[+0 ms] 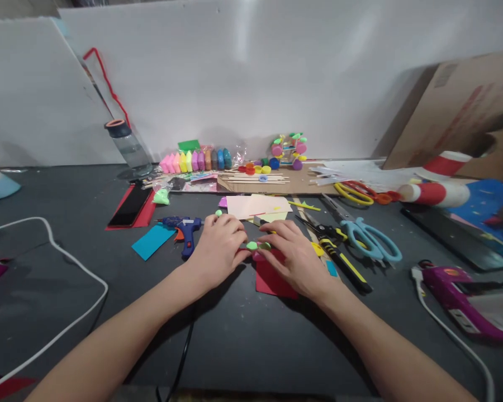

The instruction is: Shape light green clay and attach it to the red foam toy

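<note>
Bare arms lie across the near side of the dark table. The right hand has bent fingers and seems to pinch one small green lump, near the red paper. The left hand is curled, its tips by another green lump just to the left; I can't tell if it grips it. Soft pinches would be best, because squeezing hard might squash them. Red writing on the far right box is too blurry to read.
</note>
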Tool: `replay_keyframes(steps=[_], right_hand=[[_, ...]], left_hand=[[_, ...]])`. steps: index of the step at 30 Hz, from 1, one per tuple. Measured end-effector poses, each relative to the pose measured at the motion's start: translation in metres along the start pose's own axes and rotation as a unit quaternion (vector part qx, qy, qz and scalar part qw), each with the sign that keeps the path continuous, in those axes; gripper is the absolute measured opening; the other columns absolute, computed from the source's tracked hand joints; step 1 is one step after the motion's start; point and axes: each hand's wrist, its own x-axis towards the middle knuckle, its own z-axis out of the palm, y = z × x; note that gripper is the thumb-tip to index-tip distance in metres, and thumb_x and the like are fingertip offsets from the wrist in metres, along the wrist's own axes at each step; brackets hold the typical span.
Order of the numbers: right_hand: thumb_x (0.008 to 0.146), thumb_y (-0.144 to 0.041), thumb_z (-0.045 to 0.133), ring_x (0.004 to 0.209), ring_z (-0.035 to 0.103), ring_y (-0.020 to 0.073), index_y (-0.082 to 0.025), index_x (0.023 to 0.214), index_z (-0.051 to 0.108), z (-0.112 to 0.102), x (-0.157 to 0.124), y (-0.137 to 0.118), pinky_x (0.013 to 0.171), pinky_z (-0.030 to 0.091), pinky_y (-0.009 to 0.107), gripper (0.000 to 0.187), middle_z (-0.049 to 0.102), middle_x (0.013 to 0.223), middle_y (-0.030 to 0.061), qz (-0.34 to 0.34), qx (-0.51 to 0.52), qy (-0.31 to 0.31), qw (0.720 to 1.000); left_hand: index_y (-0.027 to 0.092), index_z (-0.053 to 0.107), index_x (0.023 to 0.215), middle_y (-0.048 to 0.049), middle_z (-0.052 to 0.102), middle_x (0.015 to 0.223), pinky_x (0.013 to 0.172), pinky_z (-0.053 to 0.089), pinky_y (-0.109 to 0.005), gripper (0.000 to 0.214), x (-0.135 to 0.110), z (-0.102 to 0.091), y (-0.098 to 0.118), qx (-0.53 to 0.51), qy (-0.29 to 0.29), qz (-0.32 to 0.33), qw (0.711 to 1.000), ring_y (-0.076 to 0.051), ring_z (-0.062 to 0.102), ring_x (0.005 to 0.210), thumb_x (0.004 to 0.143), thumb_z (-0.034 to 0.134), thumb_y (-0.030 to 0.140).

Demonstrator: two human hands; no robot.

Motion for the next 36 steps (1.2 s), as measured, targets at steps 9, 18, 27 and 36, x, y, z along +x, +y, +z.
replay_keyframes(steps=[9,18,27,36], right_hand=[[0.1,-0.015,0.055,0.118,0.058,0.0288,-0.015,0.1,0.073,-0.004,-0.004,-0.013,0.097,0.056,0.048,0.018,0.069,0.124,0.0158,-0.077,-0.06,0.036,0.995],[0.101,-0.02,0.057,0.113,0.061,0.0222,-0.016,0.103,0.07,-0.005,-0.005,-0.002,0.097,0.056,0.042,0.014,0.069,0.118,0.0096,-0.019,-0.083,0.023,0.996],[0.098,-0.037,0.066,0.103,0.067,0.0218,-0.016,0.12,0.064,-0.013,-0.011,0.027,0.089,0.059,0.043,0.03,0.066,0.12,0.0083,0.154,-0.24,-0.165,0.944],[0.097,-0.032,0.062,0.07,0.064,0.0198,-0.013,0.099,0.062,-0.026,-0.006,0.01,0.062,0.045,0.03,0.019,0.068,0.082,0.0063,0.263,-0.269,-0.167,0.911]], left_hand=[[0.014,0.074,0.104,-0.0126,0.072,0.121,0.098,0.034,-0.051,0.019,-0.001,0.009,0.0,-0.025,0.029,0.004,0.999,-0.033,0.054,0.124,0.095,0.068,0.029],[0.016,0.073,0.099,-0.01,0.075,0.116,0.095,0.034,-0.049,0.017,0.001,0.015,0.0,-0.038,0.035,0.006,0.999,-0.03,0.056,0.119,0.095,0.067,0.031],[0.018,0.07,0.101,-0.0101,0.076,0.114,0.091,0.034,-0.047,0.018,0.0,0.018,-0.001,-0.055,0.049,-0.008,0.997,-0.03,0.06,0.115,0.093,0.071,0.034],[0.019,0.068,0.098,-0.0065,0.077,0.106,0.091,0.032,-0.045,0.011,0.002,0.022,0.007,-0.072,0.054,-0.008,0.996,-0.028,0.064,0.108,0.096,0.067,0.029]])
